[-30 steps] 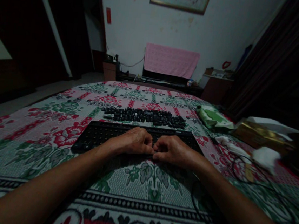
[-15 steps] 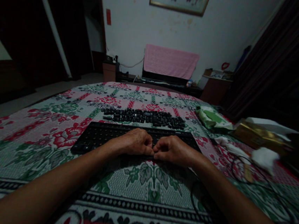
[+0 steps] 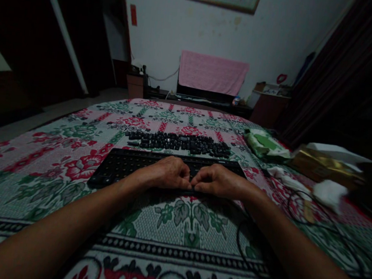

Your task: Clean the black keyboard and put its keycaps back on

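Note:
A black keyboard (image 3: 117,166) with most of its keycaps off lies across the patterned tablecloth. Over its near edge, right of the middle, my left hand (image 3: 172,173) and my right hand (image 3: 216,180) meet with fingertips almost touching. Both hands are closed in a pinch; whatever is between the fingers is too small or hidden to make out. Just beyond the keyboard, loose black keycaps (image 3: 172,141) are spread in a long band. My hands and forearms cover the keyboard's near middle part.
At the right lie a green tissue pack (image 3: 266,146), a gold box (image 3: 326,166), crumpled white tissue (image 3: 330,195) and a black cable (image 3: 289,206). A flat tan stick (image 3: 308,212) rests by the cable. A pink cloth (image 3: 212,73) hangs by the far wall.
The view has tipped slightly, so the scene sits a little higher in the frame. My hands stay at the same spot on the keyboard, with fingers still pinched.

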The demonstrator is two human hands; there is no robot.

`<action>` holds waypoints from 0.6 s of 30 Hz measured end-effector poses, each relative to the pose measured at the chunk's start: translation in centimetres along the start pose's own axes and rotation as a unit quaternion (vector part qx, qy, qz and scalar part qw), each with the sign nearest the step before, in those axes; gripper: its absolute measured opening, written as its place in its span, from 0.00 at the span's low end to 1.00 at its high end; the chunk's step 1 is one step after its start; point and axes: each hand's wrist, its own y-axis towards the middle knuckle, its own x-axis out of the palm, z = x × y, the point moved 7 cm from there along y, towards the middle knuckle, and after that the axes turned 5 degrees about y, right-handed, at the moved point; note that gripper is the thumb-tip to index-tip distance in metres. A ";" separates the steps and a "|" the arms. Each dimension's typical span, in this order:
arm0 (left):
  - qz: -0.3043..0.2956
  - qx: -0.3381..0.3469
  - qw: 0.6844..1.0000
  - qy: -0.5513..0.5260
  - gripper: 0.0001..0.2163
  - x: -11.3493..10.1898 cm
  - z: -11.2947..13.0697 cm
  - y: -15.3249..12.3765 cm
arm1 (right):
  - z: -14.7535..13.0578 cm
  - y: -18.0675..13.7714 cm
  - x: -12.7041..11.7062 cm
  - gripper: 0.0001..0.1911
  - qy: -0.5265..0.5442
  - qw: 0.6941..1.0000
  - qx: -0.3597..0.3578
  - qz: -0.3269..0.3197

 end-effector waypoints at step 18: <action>-0.009 -0.004 1.000 -0.002 0.14 0.3 -0.3 0.3 | 0.5 0.4 0.3 0.10 -0.001 0.999 0.033 0.009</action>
